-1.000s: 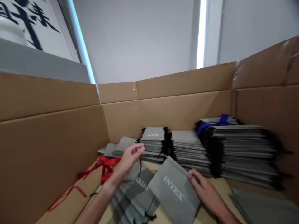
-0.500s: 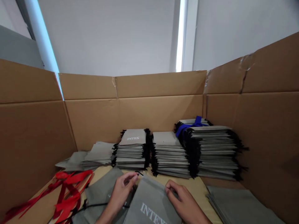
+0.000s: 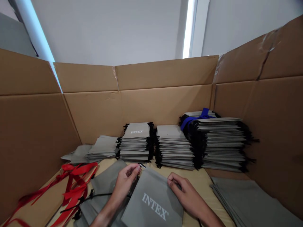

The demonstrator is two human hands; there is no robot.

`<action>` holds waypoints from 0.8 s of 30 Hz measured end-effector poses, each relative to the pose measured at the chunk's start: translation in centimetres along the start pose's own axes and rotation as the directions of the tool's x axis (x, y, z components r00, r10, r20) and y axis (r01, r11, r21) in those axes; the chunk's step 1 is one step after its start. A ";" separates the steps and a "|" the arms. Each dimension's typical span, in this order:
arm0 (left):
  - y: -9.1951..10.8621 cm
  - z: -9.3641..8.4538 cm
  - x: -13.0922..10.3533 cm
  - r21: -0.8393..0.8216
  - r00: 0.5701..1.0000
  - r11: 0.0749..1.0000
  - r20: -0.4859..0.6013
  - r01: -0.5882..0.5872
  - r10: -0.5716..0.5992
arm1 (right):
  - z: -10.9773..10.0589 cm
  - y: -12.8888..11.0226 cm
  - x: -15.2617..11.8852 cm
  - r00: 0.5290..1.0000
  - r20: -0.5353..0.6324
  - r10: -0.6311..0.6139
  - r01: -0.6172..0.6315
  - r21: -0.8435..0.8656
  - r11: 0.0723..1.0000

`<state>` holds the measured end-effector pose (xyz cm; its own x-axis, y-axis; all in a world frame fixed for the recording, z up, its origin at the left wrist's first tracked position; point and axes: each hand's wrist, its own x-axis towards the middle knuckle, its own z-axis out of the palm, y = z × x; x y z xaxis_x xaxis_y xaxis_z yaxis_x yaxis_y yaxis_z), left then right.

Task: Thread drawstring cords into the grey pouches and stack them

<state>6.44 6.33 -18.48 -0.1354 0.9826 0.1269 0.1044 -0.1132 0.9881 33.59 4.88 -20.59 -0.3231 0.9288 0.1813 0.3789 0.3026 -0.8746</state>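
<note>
A grey drawstring bag [image 3: 151, 186] printed "INTEX" in white is held up, tilted, between my two hands. My left hand [image 3: 126, 181] is closed in a pinch at the bag's top left corner, on a thin black cord [image 3: 142, 165] with a light, shiny bit beside it. Thumb and fingers of my right hand [image 3: 183, 190] grip the bag's upper right edge. Beneath my left wrist lie more grey bags [image 3: 104, 186], a black cord running across them. The fingertips partly hide what the left hand pinches.
Tall cardboard walls [image 3: 163, 102] surround the work surface. Corded bags stand in stacks [image 3: 175, 151] at the back, the right one [image 3: 222, 145] with a blue ribbon [image 3: 196, 119]. Red ribbons [image 3: 75, 186] lie left. Flat grey pieces lie back left [image 3: 101, 146] and front right [image 3: 253, 198].
The whole view has tipped down slightly, so everything sits higher and more of the held bag shows. Both hands keep nearly the same grip on the bag and cord.
</note>
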 end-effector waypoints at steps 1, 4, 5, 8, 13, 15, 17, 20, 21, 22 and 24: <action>-0.1 0.0 0.0 -0.025 1.000 1.000 0.014 0.018 -0.017 | 0.1 -0.1 0.0 1.000 0.005 -0.006 0.006 0.001 1.000; -0.7 0.0 0.0 -0.117 0.996 0.990 0.032 0.081 -0.078 | 0.4 -0.1 -0.1 1.000 0.011 -0.016 0.016 0.000 1.000; -0.8 0.0 0.0 -0.148 0.995 0.984 0.034 0.099 -0.095 | 0.4 -0.1 -0.1 1.000 0.011 -0.018 0.018 -0.001 1.000; -0.9 0.1 -0.1 -0.239 0.990 0.961 0.059 0.141 -0.131 | 0.6 0.0 -0.1 0.999 0.009 -0.034 0.034 0.004 0.999; -0.5 0.3 -0.3 -0.359 0.980 0.912 0.098 0.200 -0.176 | 0.5 -0.3 -0.2 0.999 -0.011 -0.030 0.030 -0.005 1.000; -0.4 0.3 -0.3 -0.379 0.978 0.902 0.095 0.208 -0.186 | 0.5 -0.4 -0.2 0.999 -0.021 -0.029 0.028 -0.016 0.999; -0.4 0.3 -0.4 -0.386 0.978 0.899 0.094 0.207 -0.185 | 0.5 -0.5 -0.3 0.999 -0.019 -0.034 0.034 -0.025 0.999; -0.4 0.3 -0.4 -0.381 0.978 0.901 0.101 0.209 -0.184 | 0.5 -0.6 -0.3 0.999 -0.020 -0.042 0.041 -0.028 0.999; -0.3 0.3 -0.5 -0.377 0.979 0.903 0.099 0.205 -0.181 | 0.5 -0.6 -0.3 0.999 -0.022 -0.043 0.042 -0.028 0.999; -0.3 0.3 -0.5 -0.372 0.979 0.906 0.096 0.202 -0.179 | 0.5 -0.6 -0.2 0.999 -0.020 -0.042 0.042 -0.029 0.999; -0.2 0.3 -0.6 -0.359 0.981 0.913 0.084 0.194 -0.175 | 0.5 -0.6 -0.2 0.999 -0.014 -0.038 0.038 -0.033 0.999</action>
<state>6.79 5.83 -18.77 -0.0683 0.9961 -0.0561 -0.2849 0.0344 0.9579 33.00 4.37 -20.36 -0.3255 0.9194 0.2207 0.3946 0.3442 -0.8519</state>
